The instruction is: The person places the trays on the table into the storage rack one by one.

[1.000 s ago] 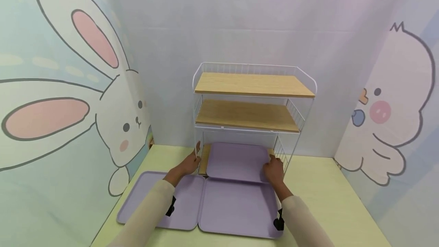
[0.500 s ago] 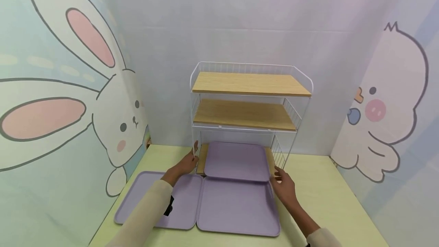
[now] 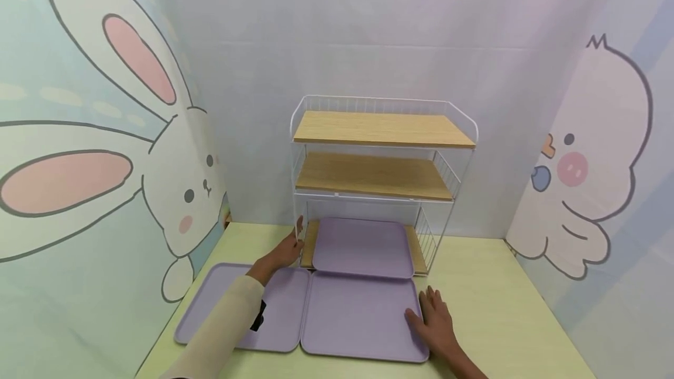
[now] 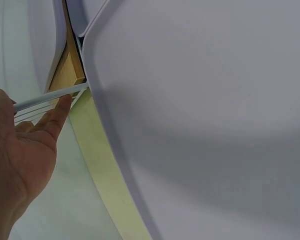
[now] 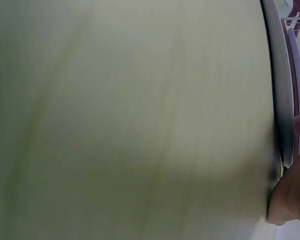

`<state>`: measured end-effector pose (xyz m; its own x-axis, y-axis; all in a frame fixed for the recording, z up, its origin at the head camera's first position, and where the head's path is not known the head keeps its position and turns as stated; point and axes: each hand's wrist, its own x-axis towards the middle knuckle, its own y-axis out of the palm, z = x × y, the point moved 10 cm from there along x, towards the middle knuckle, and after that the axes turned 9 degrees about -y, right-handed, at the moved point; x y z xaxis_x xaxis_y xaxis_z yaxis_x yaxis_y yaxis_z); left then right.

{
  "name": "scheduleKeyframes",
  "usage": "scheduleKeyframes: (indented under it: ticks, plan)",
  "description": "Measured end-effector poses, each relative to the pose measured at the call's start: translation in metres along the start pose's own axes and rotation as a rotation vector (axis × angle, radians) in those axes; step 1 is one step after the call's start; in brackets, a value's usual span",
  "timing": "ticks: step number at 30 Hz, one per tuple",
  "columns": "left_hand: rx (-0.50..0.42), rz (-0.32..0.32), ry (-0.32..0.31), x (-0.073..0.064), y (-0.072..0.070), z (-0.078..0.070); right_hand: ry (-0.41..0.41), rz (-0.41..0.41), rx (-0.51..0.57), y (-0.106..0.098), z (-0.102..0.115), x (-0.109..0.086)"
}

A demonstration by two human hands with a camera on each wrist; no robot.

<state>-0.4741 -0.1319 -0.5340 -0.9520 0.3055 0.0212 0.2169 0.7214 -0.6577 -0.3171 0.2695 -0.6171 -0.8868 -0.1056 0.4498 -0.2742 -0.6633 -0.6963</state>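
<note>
My left hand is at the left front post of a white wire rack with wooden shelves. In the left wrist view, the post passes between the thumb and the fingers of that hand, which hold it. A lilac tray lies on the bottom shelf. In front of the rack, a second lilac tray lies on the table. My right hand is at its right edge, thumb over the rim and fingers extended along the outer side. The right wrist view shows only part of this hand.
A third lilac tray lies left of the front one, partly under the left forearm. The rack's middle shelf and top shelf are bare wood. Curtains with a rabbit and a chick flank the pale yellow table.
My right hand has left the right side of the shelf tray and come toward me to the front tray's right edge. The left hand has stayed at the post.
</note>
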Motion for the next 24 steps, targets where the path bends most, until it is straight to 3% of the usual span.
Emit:
scheduleKeyframes:
  ticks: [4, 8, 13, 18, 24]
  plan:
    - [-0.014, 0.009, -0.015, -0.001, 0.001, 0.000, -0.059, -0.057, -0.112, 0.004, 0.002, -0.003]
    - [-0.029, 0.010, -0.033, -0.002, 0.001, 0.001, -0.036, -0.064, -0.127, 0.003, 0.004, -0.002]
    - [-0.036, 0.020, -0.044, -0.002, 0.003, 0.002, 0.049, -0.041, 0.047, -0.004, 0.001, -0.004]
    - [-0.033, 0.021, -0.025, -0.002, 0.003, 0.000, 0.172, -0.022, 0.136, -0.006, -0.012, -0.013]
    - [-0.034, 0.016, -0.028, -0.003, 0.001, 0.000, 0.369, 0.123, 0.197, -0.010, -0.016, -0.016]
